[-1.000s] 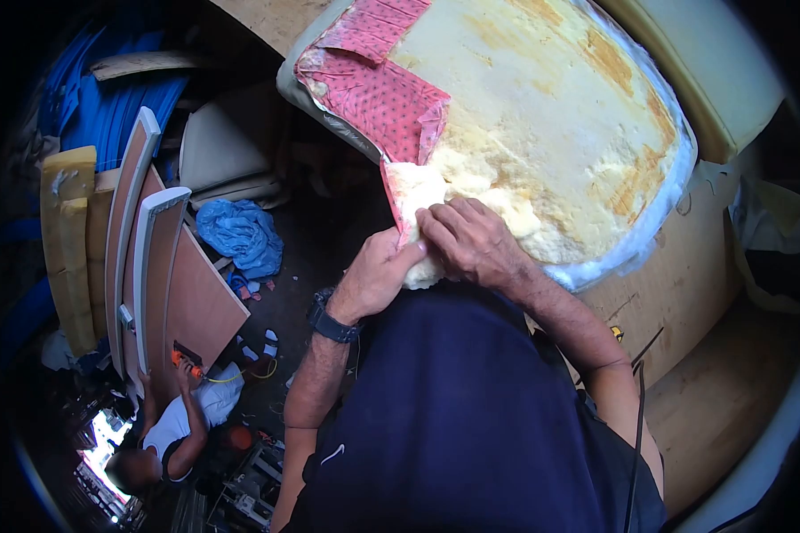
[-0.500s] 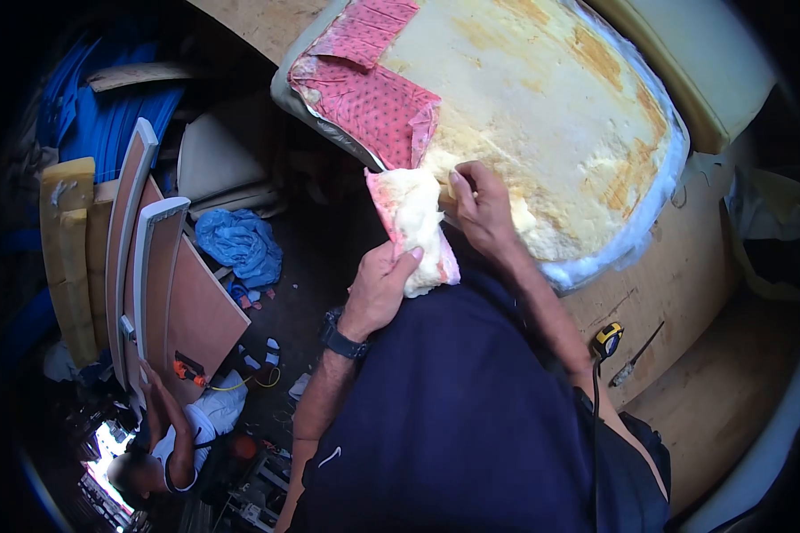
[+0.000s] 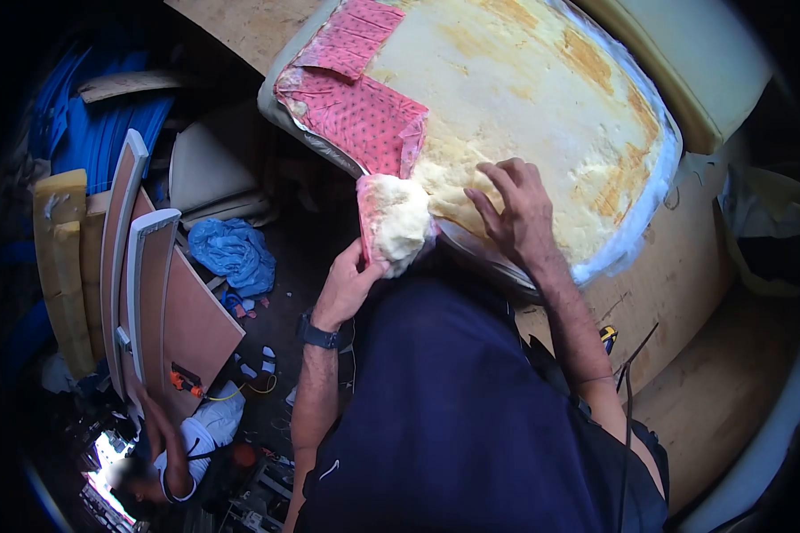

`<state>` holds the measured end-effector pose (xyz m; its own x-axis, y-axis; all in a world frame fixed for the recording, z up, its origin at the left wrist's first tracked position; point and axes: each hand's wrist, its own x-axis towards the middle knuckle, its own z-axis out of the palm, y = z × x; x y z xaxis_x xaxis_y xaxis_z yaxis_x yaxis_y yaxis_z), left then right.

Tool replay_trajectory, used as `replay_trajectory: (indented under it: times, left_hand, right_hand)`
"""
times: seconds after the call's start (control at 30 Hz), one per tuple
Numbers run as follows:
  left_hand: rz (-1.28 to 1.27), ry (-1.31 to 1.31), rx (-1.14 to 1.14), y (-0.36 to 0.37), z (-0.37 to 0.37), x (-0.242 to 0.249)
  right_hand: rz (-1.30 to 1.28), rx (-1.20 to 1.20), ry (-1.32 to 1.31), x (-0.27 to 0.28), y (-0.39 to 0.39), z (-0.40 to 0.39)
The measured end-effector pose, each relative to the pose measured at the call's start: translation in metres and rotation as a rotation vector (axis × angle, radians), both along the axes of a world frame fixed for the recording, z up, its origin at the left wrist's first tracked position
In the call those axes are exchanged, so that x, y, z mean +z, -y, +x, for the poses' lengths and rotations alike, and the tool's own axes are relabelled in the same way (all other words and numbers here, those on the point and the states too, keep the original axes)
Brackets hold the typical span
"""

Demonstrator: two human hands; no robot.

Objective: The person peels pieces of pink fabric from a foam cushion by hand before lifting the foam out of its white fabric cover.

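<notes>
A large pale foam cushion (image 3: 507, 98) with brownish patches and white wadding round its edge lies on a wooden table. Pink patterned fabric (image 3: 364, 124) covers its left corner. My left hand (image 3: 354, 277), a dark watch on its wrist, grips the lower end of a pink fabric flap (image 3: 398, 222) with cream foam stuck to it, hanging at the cushion's near edge. Over the torn foam near that edge is my right hand (image 3: 520, 213), its fingers apart and slightly bent, with nothing visible between them.
The wooden table (image 3: 676, 293) carries a partly hidden tape measure (image 3: 608, 338) and a cream padded piece (image 3: 684, 62). At left are curved panels (image 3: 156, 293), a blue plastic bag (image 3: 233, 256) and an orange tool (image 3: 187, 380). Another person (image 3: 182, 453) is at lower left.
My right hand has moved right, away from the flap, and its fingers have spread. My left hand has shifted left and down with the flap. The view has shifted slightly.
</notes>
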<state>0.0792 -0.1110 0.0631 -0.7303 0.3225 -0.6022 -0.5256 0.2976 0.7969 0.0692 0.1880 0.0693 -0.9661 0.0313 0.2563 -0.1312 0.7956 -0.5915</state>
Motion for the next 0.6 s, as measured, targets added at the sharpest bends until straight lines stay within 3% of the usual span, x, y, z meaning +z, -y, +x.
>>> replay_trajectory:
  times: [0.1,0.23,0.3,0.37,0.43,0.47,0.5,0.6]
  left_hand:
    - [0.112,-0.069,-0.020,-0.019,-0.016,0.003]
    - [0.104,-0.156,-0.052,-0.050,-0.024,-0.001]
    - [-0.076,-0.222,-0.074,-0.052,-0.017,-0.010]
    - [-0.072,-0.231,-0.042,-0.046,-0.017,-0.016]
    - [0.115,0.019,0.036,-0.037,-0.028,-0.008]
    - [0.087,0.088,-0.042,-0.031,-0.037,0.001]
    - [0.137,0.000,-0.020,-0.027,-0.041,-0.009]
    - [0.289,0.106,-0.006,-0.028,-0.071,0.012]
  right_hand:
    - [-0.230,0.267,0.030,-0.010,0.019,-0.001]
    - [-0.144,0.369,-0.032,-0.036,0.029,-0.014]
    - [-0.119,0.391,-0.059,-0.037,0.029,-0.016]
    - [-0.098,0.456,-0.011,-0.031,0.025,-0.019]
    - [-0.136,0.458,0.023,-0.028,0.025,-0.023]
    - [-0.174,0.468,0.054,-0.028,0.025,-0.025]
    - [-0.176,0.469,0.051,-0.030,0.024,-0.027]
    - [-0.272,0.493,0.053,-0.043,0.025,-0.033]
